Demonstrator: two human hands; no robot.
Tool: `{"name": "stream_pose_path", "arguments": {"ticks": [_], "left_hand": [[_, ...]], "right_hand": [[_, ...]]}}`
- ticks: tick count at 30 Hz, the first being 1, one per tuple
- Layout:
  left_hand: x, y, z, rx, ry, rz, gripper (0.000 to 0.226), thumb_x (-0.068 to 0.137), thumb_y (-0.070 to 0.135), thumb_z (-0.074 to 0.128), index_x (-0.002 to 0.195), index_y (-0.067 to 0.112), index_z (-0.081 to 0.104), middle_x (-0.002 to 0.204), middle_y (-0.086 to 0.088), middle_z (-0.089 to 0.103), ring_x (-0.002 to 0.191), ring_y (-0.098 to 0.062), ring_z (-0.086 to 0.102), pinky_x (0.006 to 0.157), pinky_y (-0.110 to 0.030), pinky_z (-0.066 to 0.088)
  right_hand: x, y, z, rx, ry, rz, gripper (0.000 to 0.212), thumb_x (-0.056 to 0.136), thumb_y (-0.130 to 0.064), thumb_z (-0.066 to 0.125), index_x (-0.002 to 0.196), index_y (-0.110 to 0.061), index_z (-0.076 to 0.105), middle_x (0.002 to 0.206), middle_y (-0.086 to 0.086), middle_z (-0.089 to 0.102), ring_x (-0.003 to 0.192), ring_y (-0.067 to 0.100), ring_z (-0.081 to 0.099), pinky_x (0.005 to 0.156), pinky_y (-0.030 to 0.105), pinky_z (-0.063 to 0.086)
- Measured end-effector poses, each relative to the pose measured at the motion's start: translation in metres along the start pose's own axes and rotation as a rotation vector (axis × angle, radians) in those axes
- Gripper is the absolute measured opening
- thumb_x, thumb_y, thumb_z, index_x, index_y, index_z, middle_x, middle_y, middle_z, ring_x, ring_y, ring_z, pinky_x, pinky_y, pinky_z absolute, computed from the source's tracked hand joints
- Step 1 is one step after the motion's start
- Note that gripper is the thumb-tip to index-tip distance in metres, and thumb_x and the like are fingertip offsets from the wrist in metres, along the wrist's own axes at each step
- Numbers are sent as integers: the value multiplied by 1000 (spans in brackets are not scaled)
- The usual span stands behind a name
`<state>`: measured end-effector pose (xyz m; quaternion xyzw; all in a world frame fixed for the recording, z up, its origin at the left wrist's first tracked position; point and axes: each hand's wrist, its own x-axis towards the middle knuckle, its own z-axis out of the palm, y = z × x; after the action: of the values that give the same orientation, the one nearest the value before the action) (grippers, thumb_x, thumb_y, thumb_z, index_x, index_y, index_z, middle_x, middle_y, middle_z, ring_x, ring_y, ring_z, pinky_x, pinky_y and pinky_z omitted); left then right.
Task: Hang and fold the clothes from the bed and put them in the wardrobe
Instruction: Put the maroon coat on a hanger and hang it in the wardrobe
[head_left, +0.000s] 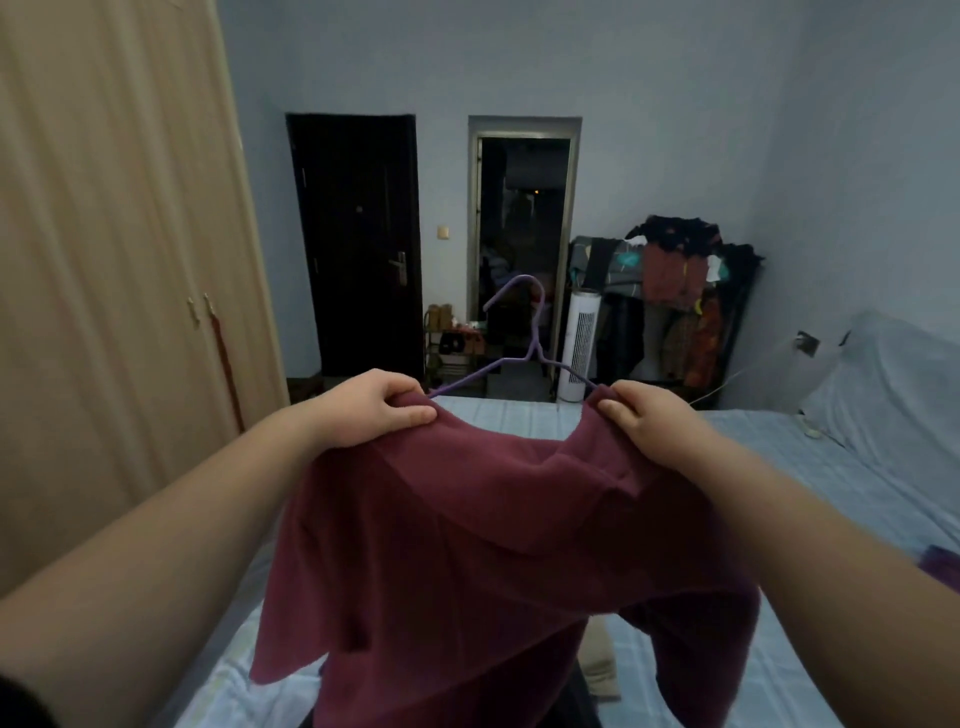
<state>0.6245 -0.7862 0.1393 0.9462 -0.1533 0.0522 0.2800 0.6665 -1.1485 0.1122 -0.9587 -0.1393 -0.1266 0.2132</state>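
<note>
Both arms extended, raised over bed (810, 467). Left hand (379, 408) and right hand (641, 415) pinching maroon shirt (493, 545) shoulders on purple hanger (530, 332).

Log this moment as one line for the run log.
step: hanging | left hand: gripping maroon top | right hand: gripping top | purple hanger: inside neckline | wardrobe: closed
</note>
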Motion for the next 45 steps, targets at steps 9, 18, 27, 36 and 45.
{"name": "stream_pose_path", "arguments": {"ticks": [9, 18, 27, 36, 45], "left_hand": [[5, 62, 16, 188, 146, 88, 23, 96, 40, 56, 82, 22, 62, 73, 6, 60, 67, -6, 55, 60, -29, 40], [-2, 48, 21, 70, 322, 11, 22, 97, 32, 56, 76, 24, 60, 67, 6, 57, 64, -8, 51, 59, -27, 38], [-15, 34, 20, -5, 319, -34, 24, 97, 33, 58, 76, 24, 63, 67, 8, 58, 64, -6, 51, 64, -29, 39], [-22, 14, 16, -86, 254, -30, 25, 96, 33, 59, 75, 21, 65, 64, 12, 56, 62, -4, 49, 65, -29, 40], [-24, -2, 10, -77, 248, -172, 18, 94, 34, 62, 82, 23, 71, 63, 12, 64, 58, -2, 52, 62, -26, 43]], "right_hand": [[-22, -30, -7, 139, 82, -201, 30, 101, -29, 49, 128, -27, 61, 124, -4, 66, 114, 16, 59, 97, 32, 45], [-53, -44, 14, 89, 467, -242, 30, 94, -28, 55, 123, -23, 56, 120, -5, 53, 112, 14, 46, 100, 34, 43], [-69, -62, 77, 155, 204, -258, 64, 92, -40, 58, 147, -43, 25, 152, -15, 22, 129, 16, 46, 95, 38, 52], [-33, -68, 70, 199, 163, -96, 59, 95, -36, 56, 142, -54, 24, 122, -4, 45, 100, 18, 57, 80, 32, 50], [-6, -65, 66, 201, 316, -176, 17, 100, -20, 43, 112, -28, 50, 107, -4, 36, 95, 19, 47, 77, 36, 46]]}}
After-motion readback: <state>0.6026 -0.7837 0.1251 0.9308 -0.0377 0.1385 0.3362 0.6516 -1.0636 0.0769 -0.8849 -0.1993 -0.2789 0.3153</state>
